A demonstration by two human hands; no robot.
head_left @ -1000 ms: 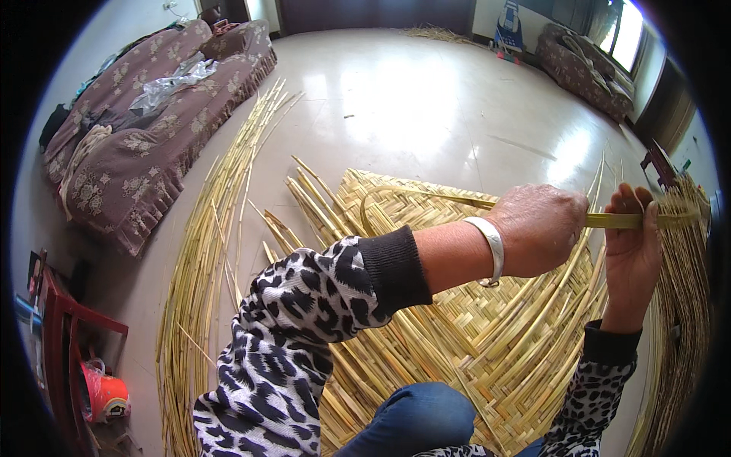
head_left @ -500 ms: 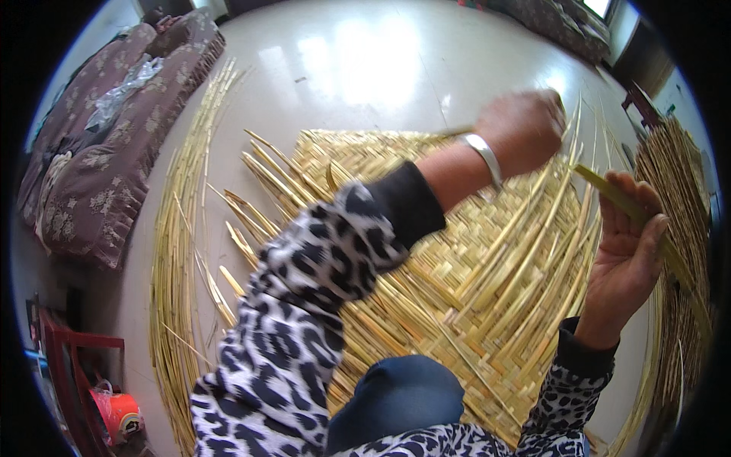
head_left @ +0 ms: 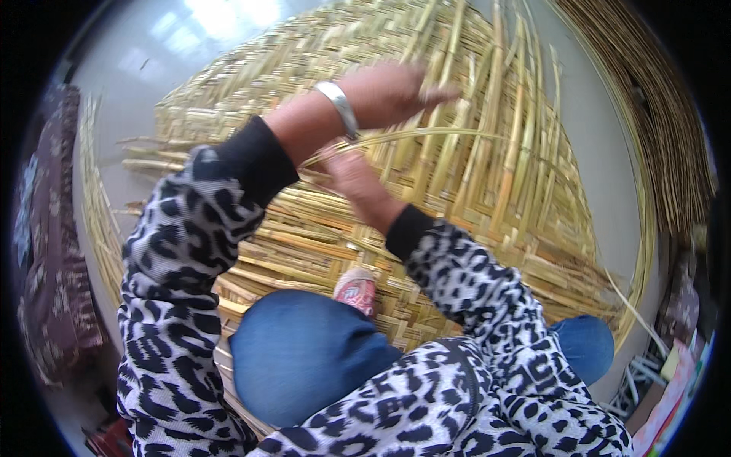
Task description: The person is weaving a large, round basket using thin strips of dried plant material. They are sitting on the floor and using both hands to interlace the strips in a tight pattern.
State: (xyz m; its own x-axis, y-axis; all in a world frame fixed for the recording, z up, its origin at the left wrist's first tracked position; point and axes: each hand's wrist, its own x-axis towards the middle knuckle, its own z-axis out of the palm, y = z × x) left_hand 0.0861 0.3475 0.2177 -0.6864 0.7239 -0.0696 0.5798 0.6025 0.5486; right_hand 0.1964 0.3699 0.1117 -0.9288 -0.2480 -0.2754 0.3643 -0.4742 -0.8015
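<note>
A partly woven mat of split reeds (head_left: 251, 84) spreads across the floor in front of me and beneath my foot. Over its middle, my right hand (head_left: 358, 183) is closed on a thin pale-green reed strip (head_left: 426, 132), which stretches off to the right. Its fingertips are partly hidden behind my left wrist, which wears a silver bracelet. My left hand (head_left: 392, 95) crosses just above the strip, blurred, its thumb stretched out and nothing visible in it. Unwoven reed ends (head_left: 510, 152) stick out along the right part of the mat.
A thick bundle of brownish reeds (head_left: 647, 107) stands at the far right. Loose reeds (head_left: 95, 190) lie along the left, beside furniture with a dark patterned cover (head_left: 65, 266). My red shoe (head_left: 358, 295) rests on the mat. Assorted items (head_left: 640, 381) sit at lower right.
My view has swung right and down. My right hand has come from the far right to the middle with the strip, and my left forearm now crosses in front of it.
</note>
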